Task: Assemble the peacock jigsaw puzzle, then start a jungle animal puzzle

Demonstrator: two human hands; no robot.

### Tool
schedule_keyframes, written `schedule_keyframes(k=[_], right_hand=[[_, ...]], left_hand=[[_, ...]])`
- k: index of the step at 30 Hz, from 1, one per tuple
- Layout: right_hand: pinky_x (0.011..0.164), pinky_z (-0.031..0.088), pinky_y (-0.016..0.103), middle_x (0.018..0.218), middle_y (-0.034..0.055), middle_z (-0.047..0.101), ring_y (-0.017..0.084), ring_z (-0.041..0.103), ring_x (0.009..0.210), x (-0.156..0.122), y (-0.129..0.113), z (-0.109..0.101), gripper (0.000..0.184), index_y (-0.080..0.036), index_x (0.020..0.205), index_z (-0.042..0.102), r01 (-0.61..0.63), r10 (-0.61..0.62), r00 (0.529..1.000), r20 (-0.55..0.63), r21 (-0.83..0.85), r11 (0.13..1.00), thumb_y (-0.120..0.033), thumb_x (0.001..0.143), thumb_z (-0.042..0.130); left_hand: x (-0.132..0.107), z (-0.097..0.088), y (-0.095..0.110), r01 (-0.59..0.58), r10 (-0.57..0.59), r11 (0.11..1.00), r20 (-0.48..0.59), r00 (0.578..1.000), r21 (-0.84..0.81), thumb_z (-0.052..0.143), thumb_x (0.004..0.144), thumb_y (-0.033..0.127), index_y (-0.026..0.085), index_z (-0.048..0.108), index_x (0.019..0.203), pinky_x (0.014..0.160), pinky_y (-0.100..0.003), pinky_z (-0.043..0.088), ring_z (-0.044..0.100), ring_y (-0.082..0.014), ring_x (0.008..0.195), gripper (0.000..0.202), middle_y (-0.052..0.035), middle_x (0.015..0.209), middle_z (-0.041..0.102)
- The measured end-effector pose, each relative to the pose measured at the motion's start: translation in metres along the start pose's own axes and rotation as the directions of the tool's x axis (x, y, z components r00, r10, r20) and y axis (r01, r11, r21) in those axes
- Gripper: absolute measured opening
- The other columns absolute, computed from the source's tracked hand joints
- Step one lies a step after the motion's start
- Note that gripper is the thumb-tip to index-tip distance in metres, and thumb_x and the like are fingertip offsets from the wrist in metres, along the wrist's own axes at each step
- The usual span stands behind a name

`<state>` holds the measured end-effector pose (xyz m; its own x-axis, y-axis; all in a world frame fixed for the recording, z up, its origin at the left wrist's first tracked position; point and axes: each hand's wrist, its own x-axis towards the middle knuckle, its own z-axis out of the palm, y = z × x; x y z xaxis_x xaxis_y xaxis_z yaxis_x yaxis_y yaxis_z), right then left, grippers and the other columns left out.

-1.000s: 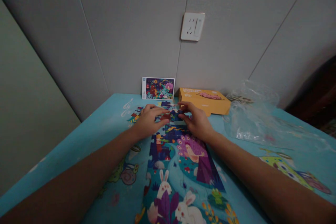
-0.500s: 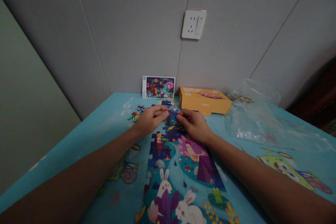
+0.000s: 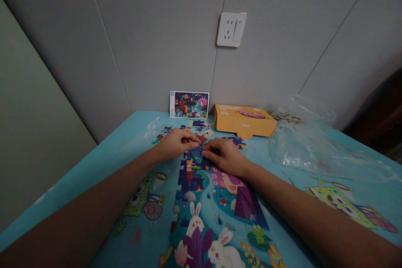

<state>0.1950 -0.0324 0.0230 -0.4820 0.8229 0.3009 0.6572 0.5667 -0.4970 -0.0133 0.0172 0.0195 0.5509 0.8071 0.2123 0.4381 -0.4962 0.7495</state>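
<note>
A partly assembled jigsaw puzzle (image 3: pixel 205 201) with rabbits, a frog and a pink bird lies on the blue cloth. At its far end my two hands meet over a dark blue puzzle piece (image 3: pixel 196 155). My left hand (image 3: pixel 176 144) pinches the piece's far left side between thumb and fingers. From the right, my right hand (image 3: pixel 225 155) grips it with thumb and bent index finger. The piece rests low over the puzzle's upper left part; whether its tabs are joined is hidden by my fingers.
Loose puzzle pieces (image 3: pixel 198 123) lie beyond my hands, others by my left fingers. A picture card (image 3: pixel 189 104) leans on the wall beside a yellow puzzle box (image 3: pixel 245 121). Clear plastic bags (image 3: pixel 301 146) spread over the right side. A socket (image 3: pixel 231 29) is on the wall.
Both hands have come nearer to me and slightly left with the blue piece, lowering it toward the puzzle's far left edge. Loose pieces behind them now show more.
</note>
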Motion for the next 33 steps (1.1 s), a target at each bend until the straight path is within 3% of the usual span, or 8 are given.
schedule_keyframes(k=[4,8,12,18,21,26,33], right_hand=[[0.064,0.037,0.026,0.073,0.002,0.064,0.014,0.054,0.067,0.001,0.0,0.0,0.019,-0.017,0.077,0.066,0.006,-0.006,1.0,-0.01,-0.016,1.0,-0.029,0.089,0.059],[0.067,0.039,0.026,0.078,0.0032,0.067,0.014,0.056,0.071,0.001,0.001,0.0,0.019,-0.017,0.08,0.068,-0.015,0.015,1.0,-0.026,-0.01,1.0,-0.026,0.09,0.055],[0.067,0.04,0.026,0.078,0.0036,0.068,0.015,0.057,0.07,0.0,0.002,0.0,0.02,-0.016,0.08,0.069,-0.038,0.037,0.999,-0.028,-0.023,0.999,-0.025,0.09,0.054],[0.066,0.04,0.027,0.078,0.0035,0.067,0.015,0.057,0.069,0.001,0.003,0.001,0.02,-0.016,0.08,0.069,-0.034,0.033,0.999,-0.023,-0.024,0.999,-0.025,0.09,0.054],[0.067,0.04,0.027,0.078,0.004,0.067,0.015,0.057,0.07,0.0,0.003,0.001,0.019,-0.016,0.08,0.069,-0.03,0.029,0.999,-0.027,-0.027,0.999,-0.024,0.089,0.054],[0.067,0.04,0.027,0.078,0.0042,0.067,0.015,0.057,0.07,0.0,0.005,0.002,0.019,-0.015,0.079,0.069,-0.029,0.028,0.999,-0.023,-0.034,0.999,-0.022,0.089,0.054],[0.068,0.04,0.027,0.079,0.0051,0.068,0.016,0.058,0.072,0.002,0.004,0.002,0.018,-0.015,0.08,0.069,-0.033,0.032,0.999,-0.018,-0.031,0.999,-0.021,0.088,0.055]], left_hand=[[0.0,-0.001,-0.001,0.01,-0.01,1.0,0.023,1.0,0.013,0.064,0.074,0.036,0.016,0.073,0.084,0.053,-0.022,0.036,0.052,-0.0115,0.057,0.023,-0.0001,0.065,0.064],[-0.001,-0.007,0.003,0.13,-0.13,0.991,-0.036,0.991,0.01,0.065,0.071,0.031,0.015,0.067,0.072,0.049,-0.022,0.035,0.051,-0.0111,0.051,0.016,0.0015,0.057,0.059],[-0.003,-0.011,0.009,0.217,-0.217,0.976,-0.007,0.976,0.011,0.064,0.07,0.03,0.017,0.062,0.066,0.044,-0.022,0.031,0.044,-0.0097,0.043,0.014,0.0054,0.046,0.05],[-0.004,-0.01,0.012,0.221,-0.221,0.971,-0.007,0.975,0.089,0.064,0.07,0.03,0.016,0.066,0.068,0.046,-0.023,0.03,0.044,-0.0109,0.042,0.013,0.0051,0.044,0.05],[-0.003,-0.01,0.009,0.179,-0.177,0.966,-0.026,0.984,0.185,0.065,0.07,0.032,0.016,0.069,0.069,0.048,-0.023,0.031,0.048,-0.0118,0.046,0.015,0.003,0.048,0.056],[-0.001,-0.011,0.003,0.132,-0.143,0.932,0.007,0.99,0.336,0.067,0.071,0.04,0.016,0.072,0.079,0.058,-0.025,0.037,0.059,-0.0159,0.064,0.025,-0.0034,0.073,0.07],[0.0,-0.011,0.002,0.137,-0.168,0.89,0.033,0.985,0.435,0.066,0.073,0.045,0.017,0.072,0.085,0.06,-0.025,0.036,0.06,-0.0166,0.071,0.031,-0.0032,0.081,0.071]])
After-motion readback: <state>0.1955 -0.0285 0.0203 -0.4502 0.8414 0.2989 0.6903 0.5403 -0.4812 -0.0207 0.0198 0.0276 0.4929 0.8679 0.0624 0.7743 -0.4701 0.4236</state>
